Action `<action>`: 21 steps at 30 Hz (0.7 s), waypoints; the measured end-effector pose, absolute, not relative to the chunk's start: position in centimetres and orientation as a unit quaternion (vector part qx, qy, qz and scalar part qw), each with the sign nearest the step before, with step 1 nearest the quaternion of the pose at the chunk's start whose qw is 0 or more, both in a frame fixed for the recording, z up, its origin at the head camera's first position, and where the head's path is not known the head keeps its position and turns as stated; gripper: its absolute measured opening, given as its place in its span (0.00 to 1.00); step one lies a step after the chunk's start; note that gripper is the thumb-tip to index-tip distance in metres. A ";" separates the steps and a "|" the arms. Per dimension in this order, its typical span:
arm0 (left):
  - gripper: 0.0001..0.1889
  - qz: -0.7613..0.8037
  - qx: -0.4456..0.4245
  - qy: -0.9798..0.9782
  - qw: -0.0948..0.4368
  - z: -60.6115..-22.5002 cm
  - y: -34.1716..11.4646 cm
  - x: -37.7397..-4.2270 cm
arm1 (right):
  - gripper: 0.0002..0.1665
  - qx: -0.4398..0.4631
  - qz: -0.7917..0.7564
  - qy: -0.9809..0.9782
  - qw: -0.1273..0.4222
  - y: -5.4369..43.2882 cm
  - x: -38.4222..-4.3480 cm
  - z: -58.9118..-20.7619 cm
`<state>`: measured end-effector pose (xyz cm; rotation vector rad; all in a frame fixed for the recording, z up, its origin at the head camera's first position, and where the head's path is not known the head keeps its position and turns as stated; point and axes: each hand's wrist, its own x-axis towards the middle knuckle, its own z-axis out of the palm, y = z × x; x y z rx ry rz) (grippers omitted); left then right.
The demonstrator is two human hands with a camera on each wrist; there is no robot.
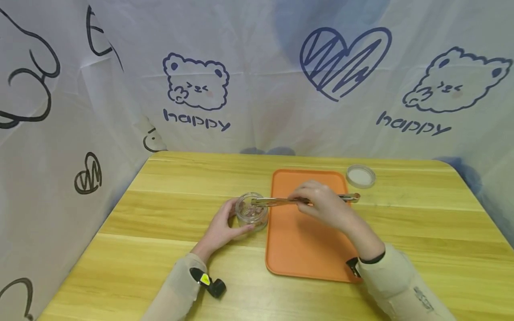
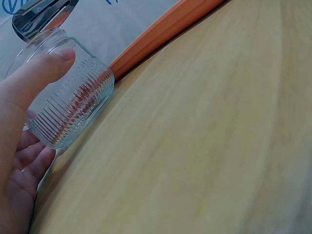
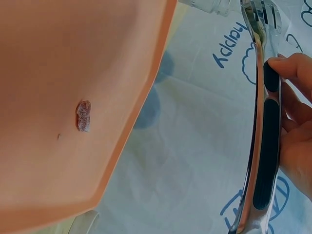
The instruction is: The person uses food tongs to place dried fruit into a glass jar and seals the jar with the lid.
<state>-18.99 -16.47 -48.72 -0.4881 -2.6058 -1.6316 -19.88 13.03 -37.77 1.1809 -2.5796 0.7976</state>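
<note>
My left hand (image 1: 220, 228) holds a ribbed clear glass jar (image 1: 259, 221), its thumb and fingers around the side. The jar stands uncovered on the table, left of an orange tray (image 1: 307, 261). Reddish-brown pieces lie low inside it, as the left wrist view (image 2: 80, 100) also lets me see through the glass. With thumb and fingers my right hand (image 1: 323, 204) grips metal tongs (image 3: 268, 151) with dark handle inlays, above the tray. Their slotted tips are over the jar's mouth; whether they pinch anything is unclear.
One wrinkled, whitish-dusted brown piece (image 3: 84, 116) lies on the tray, with a tiny crumb nearby. A round clear lid (image 1: 360, 177) sits beyond the tray's far right corner. Printed cloth (image 1: 261, 98) hangs behind the wooden table (image 1: 160, 196).
</note>
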 end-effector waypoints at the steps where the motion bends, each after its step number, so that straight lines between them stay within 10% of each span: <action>1: 0.42 -0.524 -0.158 -0.837 0.014 -48.7 -16.5 -19.0 | 0.11 0.400 0.269 -0.871 0.098 13.0 -19.9 -37.7; 21: 0.42 -0.527 -0.158 -0.835 0.012 -48.6 -16.5 -19.0 | 0.13 0.377 0.265 -0.879 0.122 14.6 -19.1 -36.9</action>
